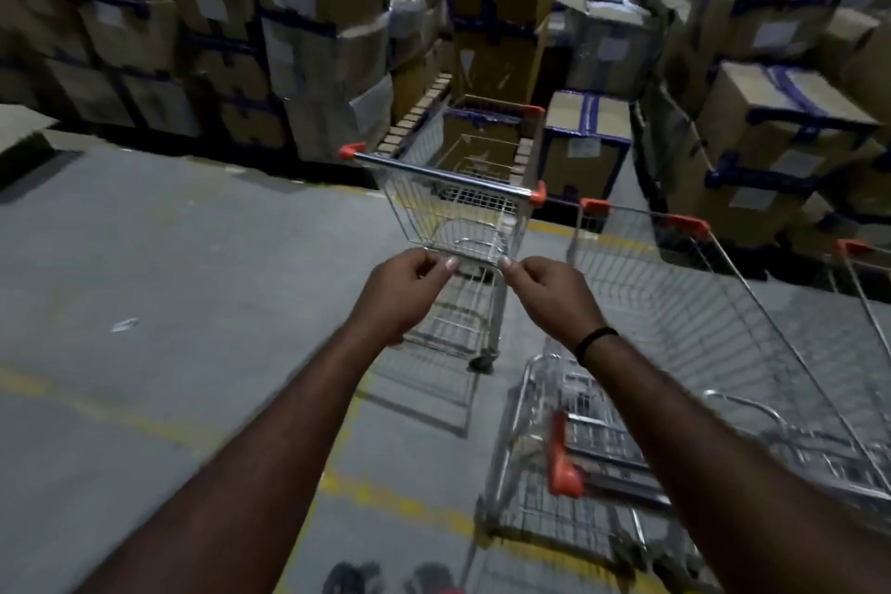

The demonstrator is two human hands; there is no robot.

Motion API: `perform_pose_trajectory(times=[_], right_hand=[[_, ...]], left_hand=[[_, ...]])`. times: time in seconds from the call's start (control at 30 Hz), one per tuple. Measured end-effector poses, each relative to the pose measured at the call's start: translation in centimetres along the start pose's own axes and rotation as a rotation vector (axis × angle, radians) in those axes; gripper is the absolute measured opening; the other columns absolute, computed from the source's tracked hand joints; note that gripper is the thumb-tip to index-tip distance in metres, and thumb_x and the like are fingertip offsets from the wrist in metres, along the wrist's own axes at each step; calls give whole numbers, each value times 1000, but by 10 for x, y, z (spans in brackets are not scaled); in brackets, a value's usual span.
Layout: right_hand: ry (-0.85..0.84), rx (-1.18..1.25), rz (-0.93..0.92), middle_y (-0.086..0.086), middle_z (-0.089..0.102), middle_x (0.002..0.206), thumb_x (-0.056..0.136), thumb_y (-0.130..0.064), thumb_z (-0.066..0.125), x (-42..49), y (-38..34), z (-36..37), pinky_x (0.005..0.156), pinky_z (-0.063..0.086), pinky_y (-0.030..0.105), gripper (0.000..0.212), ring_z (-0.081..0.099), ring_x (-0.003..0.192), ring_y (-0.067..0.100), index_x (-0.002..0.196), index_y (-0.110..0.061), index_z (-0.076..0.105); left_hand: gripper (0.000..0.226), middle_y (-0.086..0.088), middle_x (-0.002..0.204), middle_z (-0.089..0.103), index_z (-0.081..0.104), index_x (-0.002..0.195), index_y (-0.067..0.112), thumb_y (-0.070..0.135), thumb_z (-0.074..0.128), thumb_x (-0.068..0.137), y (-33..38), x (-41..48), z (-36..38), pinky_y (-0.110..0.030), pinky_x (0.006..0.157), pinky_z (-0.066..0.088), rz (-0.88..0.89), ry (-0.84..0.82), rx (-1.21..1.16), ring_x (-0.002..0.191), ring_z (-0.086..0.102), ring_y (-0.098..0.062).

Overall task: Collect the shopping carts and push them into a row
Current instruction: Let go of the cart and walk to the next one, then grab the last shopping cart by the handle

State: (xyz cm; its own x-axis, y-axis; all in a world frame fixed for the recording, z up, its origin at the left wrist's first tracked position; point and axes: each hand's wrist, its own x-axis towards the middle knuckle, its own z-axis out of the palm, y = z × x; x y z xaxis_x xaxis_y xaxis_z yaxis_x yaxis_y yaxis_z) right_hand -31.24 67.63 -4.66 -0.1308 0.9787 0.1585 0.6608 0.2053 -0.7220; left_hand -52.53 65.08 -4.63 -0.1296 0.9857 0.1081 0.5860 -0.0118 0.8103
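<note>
you hold the loose cart [446, 178] by its near wire rim, left hand [402, 292] and right hand [552, 292] both pinching it with curled fingers. it stands just left of the parked carts [684, 256], probably so you can steer it into line.

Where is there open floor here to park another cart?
Bare floor lies left of the held cart, bordered behind by stacked boxes. The right side is crowded with other carts and more boxes.
</note>
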Motion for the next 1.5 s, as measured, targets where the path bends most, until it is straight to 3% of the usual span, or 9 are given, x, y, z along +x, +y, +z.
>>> perform_pose_trajectory(times=[0.3,0.57,0.73,0.87,0.93,1.0,1.2,1.37,1.5], right_hand=[[-28,14,-13,-2,58,64,98,-58,52,100,-79,69,61,43,31,50,55,63,14,68,-17,58],[7,-38,45,1,57,64,97,-61,49,179,-72,88,59,39,32,52,54,62,17,68,-18,57],[27,-157,117,-3,63,73,95,-60,53,251,-37,104,62,43,31,43,61,72,19,75,-23,60],[27,-340,158,1,67,103,89,-68,51,309,12,127,87,48,40,51,63,102,27,103,-23,69],[-2,-439,219,4,62,120,92,-67,47,331,34,138,108,35,52,51,55,118,30,116,-25,65],[-43,-531,285,3,62,124,94,-69,40,346,51,145,114,22,57,55,52,122,28,118,-26,64],[-58,-688,327,-2,67,109,83,-81,13,376,75,154,109,22,60,75,53,116,28,94,-30,68],[-39,-674,343,0,67,92,81,-83,15,423,84,149,110,23,60,72,57,110,31,75,-28,61],[-8,-693,377,3,68,95,81,-84,14,458,92,149,109,26,58,71,59,108,31,79,-30,61]], left_hand=[[31,11,77,60,65,88,23,51,59,96,-62,107,-108,-28,66,36,49,1,86,79,57,-14],[33,9,80,63,64,88,23,55,57,96,-73,195,-102,-26,60,36,103,-104,123,78,58,-8],[35,3,89,68,67,91,20,55,58,96,-85,269,-89,-36,77,52,124,-162,208,85,63,-14],[37,1,109,66,68,109,21,54,60,94,-107,343,-67,-31,92,39,184,-189,343,108,54,-13],[48,-2,119,63,65,121,21,58,60,91,-120,380,-50,-34,99,37,245,-196,445,115,54,-19],[62,-5,130,59,59,133,23,67,53,90,-133,412,-32,-47,108,38,257,-282,594,123,51,-26],[57,-1,136,53,57,130,33,72,40,92,-163,451,5,-57,115,12,278,-361,767,133,40,-29],[53,2,137,53,58,129,33,69,38,95,-169,494,15,-51,113,6,321,-334,665,134,38,-28],[53,-3,130,57,57,124,30,70,37,95,-166,537,25,-55,113,12,323,-387,681,128,44,-31]])
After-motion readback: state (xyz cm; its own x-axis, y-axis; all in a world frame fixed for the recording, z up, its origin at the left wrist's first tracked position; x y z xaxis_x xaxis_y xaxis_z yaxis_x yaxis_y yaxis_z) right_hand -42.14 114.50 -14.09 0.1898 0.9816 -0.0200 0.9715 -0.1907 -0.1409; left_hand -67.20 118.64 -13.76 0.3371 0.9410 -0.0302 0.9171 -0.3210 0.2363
